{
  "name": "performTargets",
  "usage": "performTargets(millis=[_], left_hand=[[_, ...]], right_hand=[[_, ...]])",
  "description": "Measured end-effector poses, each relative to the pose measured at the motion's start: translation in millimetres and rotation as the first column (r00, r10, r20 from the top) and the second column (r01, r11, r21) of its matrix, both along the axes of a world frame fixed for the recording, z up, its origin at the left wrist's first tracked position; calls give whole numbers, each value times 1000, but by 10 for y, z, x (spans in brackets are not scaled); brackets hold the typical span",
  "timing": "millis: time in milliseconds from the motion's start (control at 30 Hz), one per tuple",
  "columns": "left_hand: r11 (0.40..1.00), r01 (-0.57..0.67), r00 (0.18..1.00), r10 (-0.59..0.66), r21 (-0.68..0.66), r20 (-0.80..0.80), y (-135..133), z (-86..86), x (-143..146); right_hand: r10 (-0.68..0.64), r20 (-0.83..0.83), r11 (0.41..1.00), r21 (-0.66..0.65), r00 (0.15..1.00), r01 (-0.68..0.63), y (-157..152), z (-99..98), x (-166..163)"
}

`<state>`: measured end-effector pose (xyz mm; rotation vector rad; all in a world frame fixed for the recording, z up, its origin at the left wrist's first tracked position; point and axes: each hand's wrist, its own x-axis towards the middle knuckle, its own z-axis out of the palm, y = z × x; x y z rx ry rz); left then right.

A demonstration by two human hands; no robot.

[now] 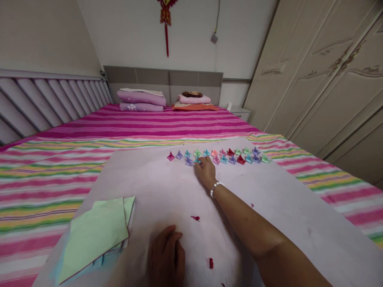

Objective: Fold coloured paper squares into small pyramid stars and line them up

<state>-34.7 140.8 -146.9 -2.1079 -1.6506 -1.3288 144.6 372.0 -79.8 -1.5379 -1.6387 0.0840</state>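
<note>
My right hand [206, 172], with a white bead bracelet [214, 189] at the wrist, reaches out over the white board. Its fingertips are closed on a small blue origami piece [197, 160] in the front row, partly hidden by the fingers. A purple origami piece [188, 161] stands just left of it, and a pink one [216, 160] to the right. Two rows of small folded papers in several colours run along the board's far side, with a magenta piece [170, 156] at the left end. My left hand [166, 257] rests near the front, fingers loosely bent and slightly apart, holding nothing visible.
The white board [143, 179] lies on a bed with a striped sheet [44, 191]. A stack of green and blue paper [98, 231] sits at left. Red paper scraps [195, 218] are scattered in front. Folded bedding [142, 97] is by the headboard; a wardrobe [323, 75] stands right.
</note>
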Motion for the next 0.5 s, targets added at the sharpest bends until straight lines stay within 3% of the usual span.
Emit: performTargets(millis=[200,500], left_hand=[[1000,-6,1000,6,21,11,3,12,8],[1000,-3,1000,3,6,2,-14,13,12]], right_hand=[[78,58,996,-48,995,-75,-44,61,-234],[-10,88,984,-176,996,25,-2,85,-323]])
